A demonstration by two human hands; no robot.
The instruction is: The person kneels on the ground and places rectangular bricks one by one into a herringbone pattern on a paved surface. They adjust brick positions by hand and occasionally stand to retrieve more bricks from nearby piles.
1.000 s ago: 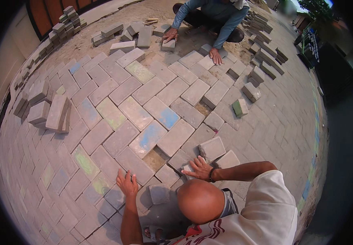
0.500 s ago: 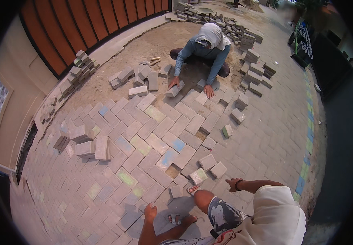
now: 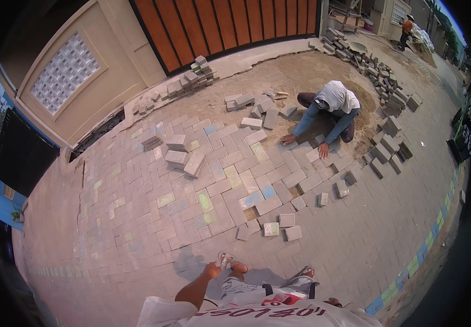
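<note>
My left hand hangs beside my left leg above the pavement, its fingers curled in and nothing visible in them. Only a small part of my right hand shows at the edge of my white shirt, and its fingers are hidden. In front of my feet lie several short paving blocks, among them one with pale green paint and a plain grey one. Small sandy gaps break the herringbone paving beyond them.
A crouching co-worker rests both hands at the paving's far edge, by bare sand. Loose pavers stand at left; more piles lie at right. A orange-brown gate stands behind. Another person is far off.
My view has swung left and upward. My right hand, earlier stretched out to the right, has come in against my body. The co-worker's paver, earlier tilted in one hand, no longer shows raised.
</note>
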